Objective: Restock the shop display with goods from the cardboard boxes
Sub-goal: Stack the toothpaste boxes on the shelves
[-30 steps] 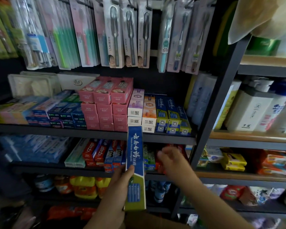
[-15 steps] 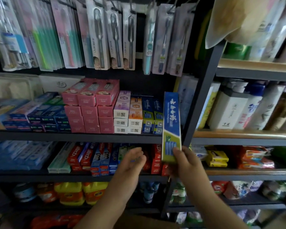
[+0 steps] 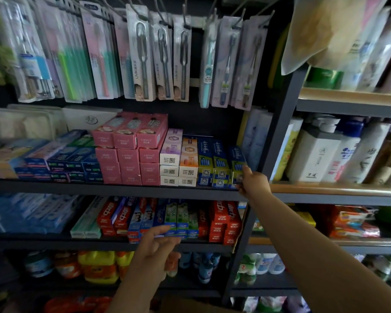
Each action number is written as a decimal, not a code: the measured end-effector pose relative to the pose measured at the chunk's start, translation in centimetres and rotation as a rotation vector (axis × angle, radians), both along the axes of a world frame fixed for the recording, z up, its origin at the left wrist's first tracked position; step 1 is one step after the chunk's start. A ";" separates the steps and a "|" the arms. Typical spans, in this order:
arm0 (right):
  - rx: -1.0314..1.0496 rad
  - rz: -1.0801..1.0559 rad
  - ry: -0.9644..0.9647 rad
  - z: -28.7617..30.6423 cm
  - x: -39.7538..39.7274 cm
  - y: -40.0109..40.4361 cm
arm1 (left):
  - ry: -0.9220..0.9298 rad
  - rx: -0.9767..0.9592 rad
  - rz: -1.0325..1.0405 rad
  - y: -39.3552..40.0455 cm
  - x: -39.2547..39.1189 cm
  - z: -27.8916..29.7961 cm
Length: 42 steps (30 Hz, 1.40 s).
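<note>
I have the right hand (image 3: pixel 253 182) pinching the blue-and-green cardboard toothpaste box (image 3: pixel 237 164) right of centre, long axis running into the grey metal shelf (image 3: pixel 113 188); the left hand (image 3: pixel 155 247), fingers loose and empty, hangs lower centre.

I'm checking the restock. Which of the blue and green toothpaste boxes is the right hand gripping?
The rightmost blue and green box, at the row's end beside the shelf post; the right hand grips its front end.

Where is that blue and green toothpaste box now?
Head view: the toothpaste box lies rightmost on the middle shelf, beside matching boxes, held by the right hand.
</note>
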State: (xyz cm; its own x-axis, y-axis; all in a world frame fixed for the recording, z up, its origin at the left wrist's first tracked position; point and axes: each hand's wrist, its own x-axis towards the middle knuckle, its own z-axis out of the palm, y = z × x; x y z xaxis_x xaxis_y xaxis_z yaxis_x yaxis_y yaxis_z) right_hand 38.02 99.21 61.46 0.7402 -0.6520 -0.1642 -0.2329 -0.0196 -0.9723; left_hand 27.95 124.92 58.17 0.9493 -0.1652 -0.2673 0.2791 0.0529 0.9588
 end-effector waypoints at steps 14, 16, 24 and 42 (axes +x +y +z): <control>-0.539 0.074 0.139 -0.4 0.1 0.3 | 0.100 0.001 0.008 0.6 -0.6 -1.1; -0.552 0.093 0.136 -0.3 0.2 0.1 | 0.107 0.001 0.009 0.6 -0.6 -1.0; -0.494 0.114 0.090 -1.1 1.0 -0.1 | 0.115 0.024 0.019 0.8 -0.7 -1.2; -0.478 0.046 -0.025 -2.1 -2.7 1.8 | 0.107 0.151 0.054 2.6 -0.7 -3.7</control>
State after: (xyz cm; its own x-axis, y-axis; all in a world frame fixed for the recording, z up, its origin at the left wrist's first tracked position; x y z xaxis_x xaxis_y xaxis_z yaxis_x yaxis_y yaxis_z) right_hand 35.31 100.98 59.32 0.7699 -0.6166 0.1644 -0.1981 -0.4758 -0.8569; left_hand 27.23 127.50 54.48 0.9205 -0.0647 -0.3853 0.3808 -0.0718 0.9219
